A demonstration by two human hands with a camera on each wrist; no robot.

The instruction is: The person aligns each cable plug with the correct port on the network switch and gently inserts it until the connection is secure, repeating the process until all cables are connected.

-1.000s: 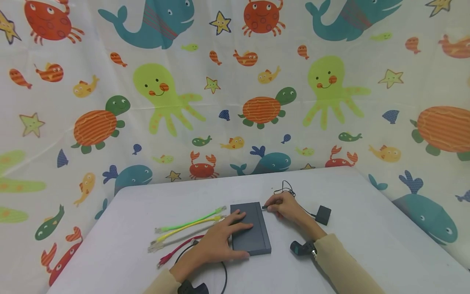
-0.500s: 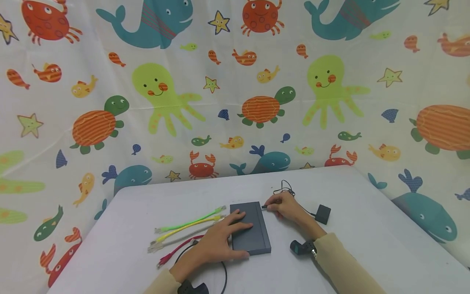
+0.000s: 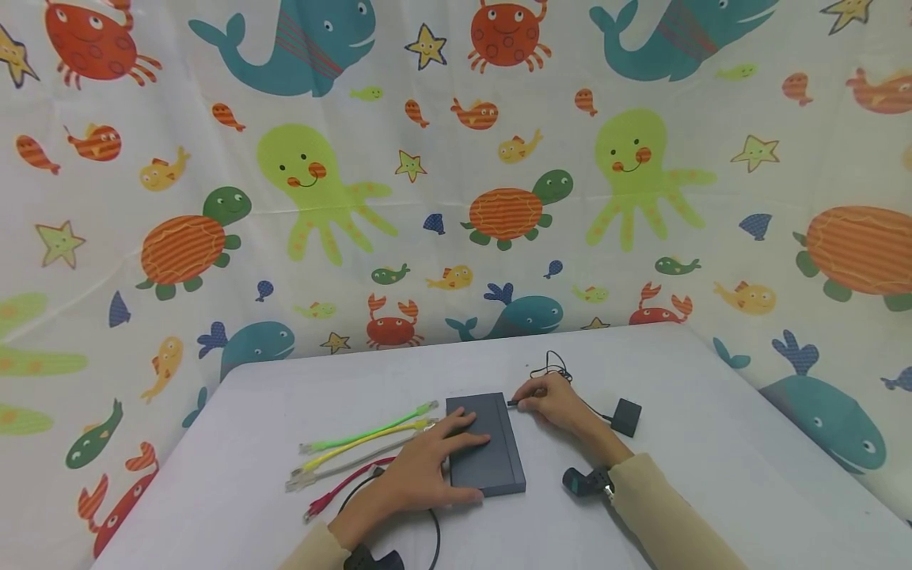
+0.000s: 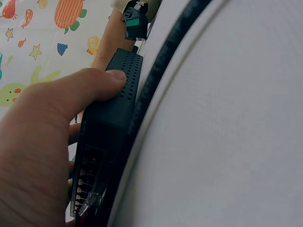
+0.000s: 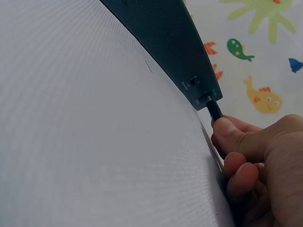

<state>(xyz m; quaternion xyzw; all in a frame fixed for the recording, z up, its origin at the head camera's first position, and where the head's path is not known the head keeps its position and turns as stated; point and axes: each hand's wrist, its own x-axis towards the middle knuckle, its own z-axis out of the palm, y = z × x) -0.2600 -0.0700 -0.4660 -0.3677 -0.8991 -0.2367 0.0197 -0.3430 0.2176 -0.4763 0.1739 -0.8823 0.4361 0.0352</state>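
In the head view my left hand (image 3: 427,467) holds a dark grey network switch (image 3: 492,471), fingers spread over its top and thumb at its near side. The left wrist view shows that thumb (image 4: 106,85) against the vented side, above a row of ports (image 4: 85,179). My right hand (image 3: 556,400) pinches a small black power plug (image 5: 214,110) between thumb and finger. The plug's tip is right at a socket (image 5: 205,98) on the switch's narrow right-hand face. Its thin cord runs to a black power adapter (image 3: 627,417) on the right.
Left of the switch lie a green network cable (image 3: 370,431), a yellow one (image 3: 363,439), a grey one (image 3: 349,467) and a red one (image 3: 349,480). A black cable (image 3: 436,534) passes under my left forearm. Coiled cord (image 3: 552,370) lies behind my right hand. A patterned curtain (image 3: 456,174) hangs behind the table.
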